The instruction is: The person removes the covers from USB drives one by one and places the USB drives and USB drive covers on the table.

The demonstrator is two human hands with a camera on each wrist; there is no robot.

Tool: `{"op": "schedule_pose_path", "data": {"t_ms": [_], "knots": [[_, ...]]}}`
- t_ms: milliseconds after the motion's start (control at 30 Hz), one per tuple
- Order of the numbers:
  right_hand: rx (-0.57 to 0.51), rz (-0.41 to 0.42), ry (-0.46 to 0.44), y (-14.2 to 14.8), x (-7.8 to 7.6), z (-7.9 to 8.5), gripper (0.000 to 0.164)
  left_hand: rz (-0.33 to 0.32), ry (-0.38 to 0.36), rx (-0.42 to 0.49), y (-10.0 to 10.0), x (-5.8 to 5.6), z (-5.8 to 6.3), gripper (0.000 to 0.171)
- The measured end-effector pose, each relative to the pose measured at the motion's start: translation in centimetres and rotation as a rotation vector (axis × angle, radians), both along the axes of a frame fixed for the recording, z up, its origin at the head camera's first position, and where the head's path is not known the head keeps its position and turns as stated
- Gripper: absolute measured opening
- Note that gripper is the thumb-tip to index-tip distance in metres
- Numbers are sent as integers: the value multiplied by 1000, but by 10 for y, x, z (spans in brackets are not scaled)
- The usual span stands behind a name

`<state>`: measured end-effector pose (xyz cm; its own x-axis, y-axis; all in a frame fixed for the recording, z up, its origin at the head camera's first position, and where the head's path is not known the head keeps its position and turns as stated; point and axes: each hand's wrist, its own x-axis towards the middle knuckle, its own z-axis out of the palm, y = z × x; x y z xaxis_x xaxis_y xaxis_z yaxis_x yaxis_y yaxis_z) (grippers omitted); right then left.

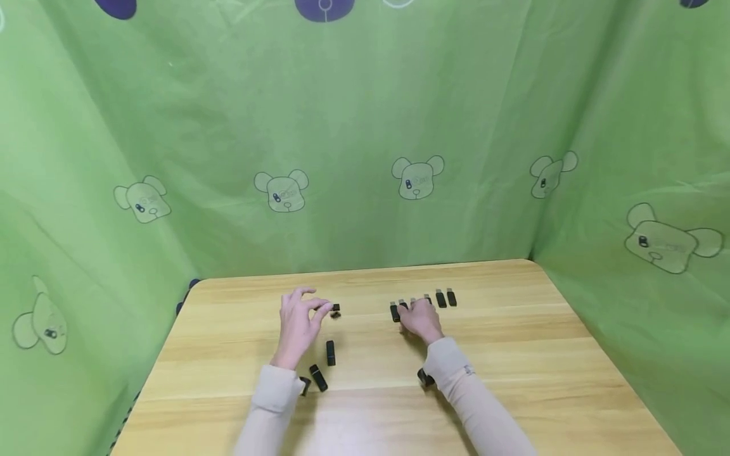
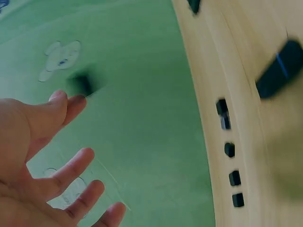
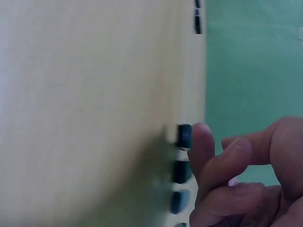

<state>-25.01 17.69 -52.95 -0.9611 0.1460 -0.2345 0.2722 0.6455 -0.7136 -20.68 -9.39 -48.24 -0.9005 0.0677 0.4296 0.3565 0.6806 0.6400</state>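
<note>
My left hand (image 1: 298, 323) pinches a small black cap-like piece (image 2: 84, 82), blurred, between thumb and forefinger above the table; its other fingers are spread. Several small black caps (image 2: 235, 178) lie in a line on the table near it, mostly hidden behind the hand in the head view. My right hand (image 1: 421, 318) is at a row of black USB sticks, several in number. Its forefinger reaches the side of one USB stick (image 3: 183, 136), apparently touching it, while the other fingers are bent. Nothing shows held in it.
Two black USB sticks lie nearer the front, one upright to view (image 1: 331, 353) and one slanted (image 1: 318, 378). The wooden table (image 1: 365, 418) ends at a green curtain (image 1: 353, 126) on its back and sides. Dark devices (image 1: 424, 378) sit under the sleeves.
</note>
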Motion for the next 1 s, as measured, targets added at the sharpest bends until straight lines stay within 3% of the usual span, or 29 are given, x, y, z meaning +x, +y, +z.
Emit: {"op": "schedule_pose_path", "data": {"t_ms": [133, 267, 533, 633, 767, 900, 1000], "knots": [[-13, 5, 33, 0, 2, 7, 41, -17, -137, -92, -6, -14, -6, 17], [8, 43, 53, -2, 6, 11, 30, -38, -268, -169, -2, -15, -12, 14], [-21, 39, 80, 5, 12, 16, 20, -274, -322, -273, 41, 2, -27, 21], [-32, 34, 78, 10, 14, 17, 21, -341, -312, -341, 62, 11, -35, 23], [-38, 19, 61, 17, 17, 18, 22, -407, -231, -452, 92, 26, -47, 31], [-30, 18, 47, 22, 19, 19, 24, -406, -112, -594, 115, 38, -59, 42], [-26, 15, 47, 26, 22, 20, 24, -383, -43, -697, 127, 42, -62, 39]]}}
